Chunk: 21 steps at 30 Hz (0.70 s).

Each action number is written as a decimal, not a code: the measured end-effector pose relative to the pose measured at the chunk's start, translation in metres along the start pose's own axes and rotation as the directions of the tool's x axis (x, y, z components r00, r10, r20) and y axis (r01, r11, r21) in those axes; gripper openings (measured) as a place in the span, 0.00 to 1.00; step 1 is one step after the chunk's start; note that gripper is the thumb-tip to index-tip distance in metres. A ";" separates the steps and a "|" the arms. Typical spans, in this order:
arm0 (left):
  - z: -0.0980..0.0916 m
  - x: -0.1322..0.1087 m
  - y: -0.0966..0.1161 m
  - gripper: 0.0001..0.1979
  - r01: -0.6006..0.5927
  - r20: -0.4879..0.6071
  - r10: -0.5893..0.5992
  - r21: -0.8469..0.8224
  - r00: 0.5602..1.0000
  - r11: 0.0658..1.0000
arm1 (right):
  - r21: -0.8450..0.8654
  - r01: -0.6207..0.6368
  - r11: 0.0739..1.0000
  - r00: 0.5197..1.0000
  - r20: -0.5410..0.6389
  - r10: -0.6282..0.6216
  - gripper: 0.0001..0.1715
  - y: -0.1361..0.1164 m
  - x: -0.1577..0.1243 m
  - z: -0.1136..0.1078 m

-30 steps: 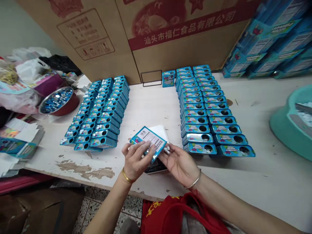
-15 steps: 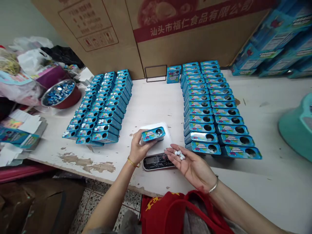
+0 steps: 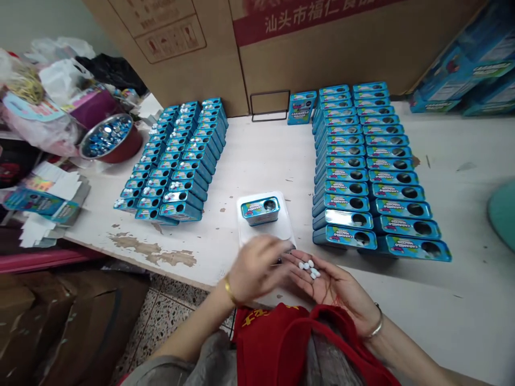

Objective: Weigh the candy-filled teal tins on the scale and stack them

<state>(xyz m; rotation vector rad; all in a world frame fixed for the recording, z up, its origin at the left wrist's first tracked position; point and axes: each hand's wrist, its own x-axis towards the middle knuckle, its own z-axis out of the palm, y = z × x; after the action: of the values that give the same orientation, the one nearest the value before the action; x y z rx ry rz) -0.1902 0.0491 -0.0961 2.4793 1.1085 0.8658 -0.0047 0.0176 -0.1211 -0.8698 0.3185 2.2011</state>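
Observation:
My right hand (image 3: 328,292) lies palm up with fingers outstretched, bearing several small white candies (image 3: 309,268). Close to its fingertips, my left hand (image 3: 259,271) is blurred by motion; its fingers reach toward the palm, thumb apart, and nothing shows in them. One blue tin (image 3: 260,214) with a round hole at the right end of its top stands on the white platform of a scale (image 3: 246,235). My left hand covers most of the scale's display.
On the left stand rows of blue tins (image 3: 181,212), many with white candies on top. More rows of tins (image 3: 345,236) stand on the right. A bowl of wrapped pieces (image 3: 131,147), a wire frame (image 3: 269,119) and a large carton (image 3: 277,67) are farther back.
My left hand has let go of the tin, which now stands on the scale, and has moved toward my right palm. My right hand still bears the candies. The camera view has shifted.

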 end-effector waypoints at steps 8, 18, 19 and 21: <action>0.056 -0.023 0.037 0.10 -0.043 0.326 0.023 0.055 0.945 0.998 | -0.002 -0.078 0.997 0.997 0.014 0.078 0.11 0.005 -0.008 -0.015; 0.054 -0.026 0.037 0.08 0.029 0.316 -0.020 -0.024 0.949 0.999 | -0.029 -0.103 0.994 0.992 0.069 0.105 0.07 0.014 -0.007 -0.018; 0.054 -0.027 0.037 0.08 0.040 0.308 -0.029 -0.029 0.951 0.999 | -0.028 -0.095 0.995 0.993 0.065 0.096 0.07 0.014 -0.007 -0.018; 0.052 -0.027 0.037 0.09 0.065 0.278 -0.046 -0.060 0.959 0.996 | -0.011 -0.072 0.997 0.996 0.053 0.072 0.08 0.014 -0.005 -0.017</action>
<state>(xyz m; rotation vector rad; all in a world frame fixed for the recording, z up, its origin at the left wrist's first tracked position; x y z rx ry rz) -0.1505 0.0034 -0.1294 2.4071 1.0268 0.5115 -0.0039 -0.0022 -0.1307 -0.8142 0.3181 2.2898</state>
